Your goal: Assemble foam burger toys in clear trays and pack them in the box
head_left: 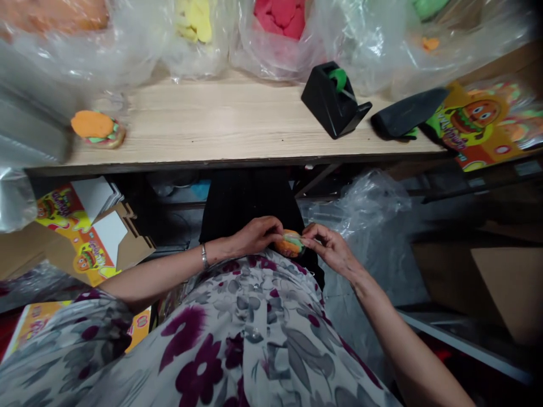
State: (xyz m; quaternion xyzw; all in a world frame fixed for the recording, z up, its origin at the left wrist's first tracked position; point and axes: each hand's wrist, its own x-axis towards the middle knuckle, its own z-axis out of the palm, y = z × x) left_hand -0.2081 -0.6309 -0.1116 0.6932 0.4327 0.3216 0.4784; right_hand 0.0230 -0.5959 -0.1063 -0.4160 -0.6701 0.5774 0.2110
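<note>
A person is sitting at the bench (237, 127) and is working on a small clay burger (292, 244) w/ orange top and green layer, holding it low above the lap. The L hand (254, 236) is grasping it from the left side w/ closed fingers, and the R hand (328, 247) is pinching it from the other side, so both hands are gripping, none is released. A metal bracelet (205, 256) is sitting on the L wrist.

On the bench, a 2nd clay burger (98, 129) is resting near the left end. Further right a black tape dispenser (333, 99) w/ green tape roll (338, 79) is standing, and a dark flat object (407, 113) is lying beside it, at the edge of a printed burger card (483, 124). Along the back, clear plastic bags (348, 51) are holding orange clay (55, 14), yellow clay (195, 20), red clay (280, 17) and green clay (430, 5). Below the bench at left, a flat printed cardboard box (91, 237) is lying open.
</note>
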